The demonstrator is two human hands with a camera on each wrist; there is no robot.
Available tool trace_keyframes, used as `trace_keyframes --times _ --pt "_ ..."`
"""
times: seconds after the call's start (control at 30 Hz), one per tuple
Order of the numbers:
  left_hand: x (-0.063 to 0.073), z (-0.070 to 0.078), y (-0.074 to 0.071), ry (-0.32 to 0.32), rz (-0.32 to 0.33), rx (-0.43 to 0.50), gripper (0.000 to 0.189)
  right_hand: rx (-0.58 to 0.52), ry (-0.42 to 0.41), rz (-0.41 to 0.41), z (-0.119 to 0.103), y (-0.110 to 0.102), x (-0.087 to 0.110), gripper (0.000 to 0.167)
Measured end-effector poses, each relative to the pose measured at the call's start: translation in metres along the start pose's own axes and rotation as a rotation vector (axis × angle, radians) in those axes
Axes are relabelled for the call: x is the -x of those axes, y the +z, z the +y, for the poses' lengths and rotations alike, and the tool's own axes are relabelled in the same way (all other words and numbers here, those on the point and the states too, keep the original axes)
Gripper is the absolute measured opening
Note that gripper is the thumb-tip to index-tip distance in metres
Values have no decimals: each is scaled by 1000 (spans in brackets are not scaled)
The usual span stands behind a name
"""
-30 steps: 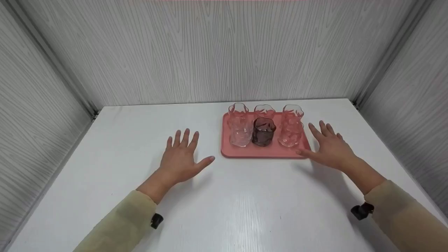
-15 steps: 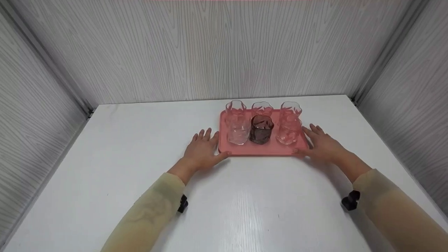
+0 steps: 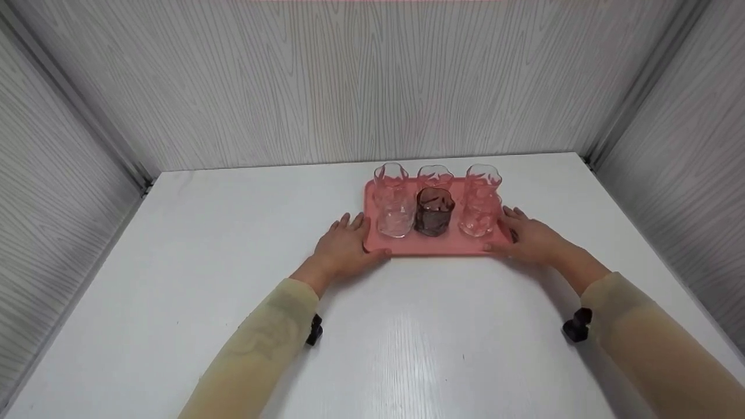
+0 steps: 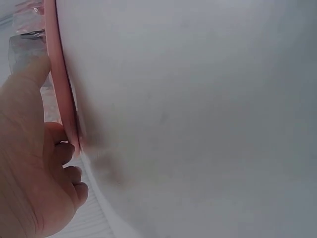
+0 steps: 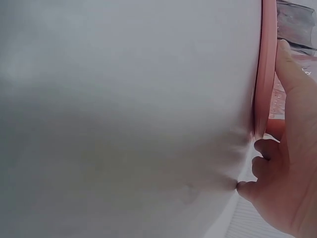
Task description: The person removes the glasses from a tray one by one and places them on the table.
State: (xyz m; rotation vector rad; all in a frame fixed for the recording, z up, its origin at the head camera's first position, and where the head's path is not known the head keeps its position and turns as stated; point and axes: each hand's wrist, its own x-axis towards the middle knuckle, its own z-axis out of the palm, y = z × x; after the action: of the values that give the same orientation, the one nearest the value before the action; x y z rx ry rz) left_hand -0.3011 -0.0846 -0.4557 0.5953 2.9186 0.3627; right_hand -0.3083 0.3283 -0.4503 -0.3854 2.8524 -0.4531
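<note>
A pale wood-grain back wall panel (image 3: pixel 372 81), with similar panels at both sides, encloses a white table (image 3: pixel 407 326). Two cream sleeves (image 3: pixel 256 349) reach over it from the near edge.

The pink tray (image 3: pixel 436 247) sits towards the back of the table, right of its middle; whether its underside bears fully on the surface, I cannot tell. The left hand (image 3: pixel 348 247) and the right hand (image 3: pixel 527 238) are well apart, clamped on its two near corners: each thumb lies at the near rim while fingers bend round the end. Holding opposite ends probably keeps the load balanced, and thumbs kept low at the rim stay off the glassware.

The tray carries six wavy-rimmed glass tumblers, upright in two rows of three, likely spaced like this to share the weight. The back row has a left tumbler (image 3: pixel 391 177), a middle one and a right one, all clear; in front stand a clear tumbler at each end and a dark smoky tumbler (image 3: pixel 433 214) between them. The clear ones take on the tray's pink. No contents can be made out with certainty in any.

Smallest are the black wrist devices (image 3: pixel 577 326), one beside each cuff.
</note>
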Motion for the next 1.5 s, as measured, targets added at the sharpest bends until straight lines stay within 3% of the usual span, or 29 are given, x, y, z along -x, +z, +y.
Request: trace_keyframes --times 0.2,0.6,1.2,1.5 --pt "1 0 0 5 2 10 97 -14 -12 -10 2 3 -2 103" --pt "12 -2 1 15 -30 -60 97 14 -11 -26 -6 9 1 100" --pt "44 -13 6 15 -59 -84 97 113 -69 -14 -25 20 8 101" --pt "59 -11 7 31 -72 -108 97 142 -90 0 -30 29 24 109"
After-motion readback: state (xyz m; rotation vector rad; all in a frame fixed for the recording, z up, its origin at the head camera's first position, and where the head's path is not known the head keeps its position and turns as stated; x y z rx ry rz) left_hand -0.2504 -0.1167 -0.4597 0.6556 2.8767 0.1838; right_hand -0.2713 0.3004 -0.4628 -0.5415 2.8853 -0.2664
